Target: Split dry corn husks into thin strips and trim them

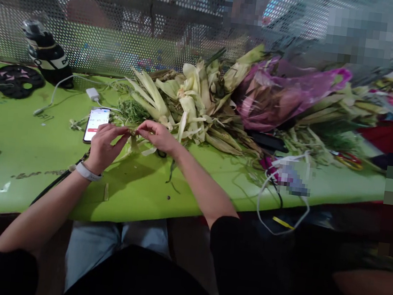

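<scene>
My left hand (106, 146), with a pale watch band on the wrist, and my right hand (158, 136) meet over the green table (136, 178). Both pinch a pale, narrow corn husk strip (132, 147) between thumb and fingers; its loose ends hang below the fingertips. Just behind my left hand lies a phone (97, 119) with a lit timer screen, partly covered by the fingers. A large heap of dried corn husks (190, 104) spreads behind my right hand, with thin green stringy stuff (133, 110) at its left side.
Back left stand a dark bottle (52, 60) and a black palette-like disc (17, 80), near a white charger plug (92, 94) and cable. To the right are a pink plastic bag (269, 99), a dark phone (268, 141) and scissors (349, 160). A perforated metal panel (124, 30) rises behind.
</scene>
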Demonstrator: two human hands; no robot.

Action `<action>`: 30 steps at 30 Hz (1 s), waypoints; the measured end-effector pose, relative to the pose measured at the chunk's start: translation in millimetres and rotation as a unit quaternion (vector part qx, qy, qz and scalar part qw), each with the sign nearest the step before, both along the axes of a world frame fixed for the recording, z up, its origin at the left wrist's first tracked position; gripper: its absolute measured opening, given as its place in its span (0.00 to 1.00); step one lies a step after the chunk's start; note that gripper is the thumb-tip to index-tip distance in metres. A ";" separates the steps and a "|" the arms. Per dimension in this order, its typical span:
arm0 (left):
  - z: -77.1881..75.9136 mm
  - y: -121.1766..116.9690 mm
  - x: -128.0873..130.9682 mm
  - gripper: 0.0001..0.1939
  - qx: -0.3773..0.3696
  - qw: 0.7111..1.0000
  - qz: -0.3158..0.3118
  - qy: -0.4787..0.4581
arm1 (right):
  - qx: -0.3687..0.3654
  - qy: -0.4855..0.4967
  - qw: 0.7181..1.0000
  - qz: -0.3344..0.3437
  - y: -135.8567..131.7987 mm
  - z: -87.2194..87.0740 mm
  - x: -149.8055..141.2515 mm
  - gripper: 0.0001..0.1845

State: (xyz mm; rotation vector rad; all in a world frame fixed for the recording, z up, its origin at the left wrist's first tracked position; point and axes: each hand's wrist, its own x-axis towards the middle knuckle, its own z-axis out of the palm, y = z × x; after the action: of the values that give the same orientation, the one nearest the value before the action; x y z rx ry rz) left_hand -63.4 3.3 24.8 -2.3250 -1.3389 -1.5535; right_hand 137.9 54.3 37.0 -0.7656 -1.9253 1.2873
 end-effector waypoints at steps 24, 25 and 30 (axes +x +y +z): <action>16.6 0.5 -11.8 0.17 -0.202 0.967 -0.058 0.146 | -0.135 -0.019 0.991 0.011 -6.1 12.6 5.4 0.03; 16.4 0.9 -11.8 0.17 -0.208 0.965 -0.064 0.149 | -0.138 -0.015 0.990 0.013 -5.4 11.5 5.2 0.03; 16.6 1.7 -14.5 0.14 -0.232 0.956 -0.078 0.160 | -0.163 -0.010 0.987 0.001 -2.5 7.8 6.0 0.03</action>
State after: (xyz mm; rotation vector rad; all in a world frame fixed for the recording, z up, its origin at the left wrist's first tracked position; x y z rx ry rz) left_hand -77.9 5.0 41.5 -2.8553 -1.5958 -0.8918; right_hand 143.9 51.7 44.9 -0.9400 -1.7515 1.6251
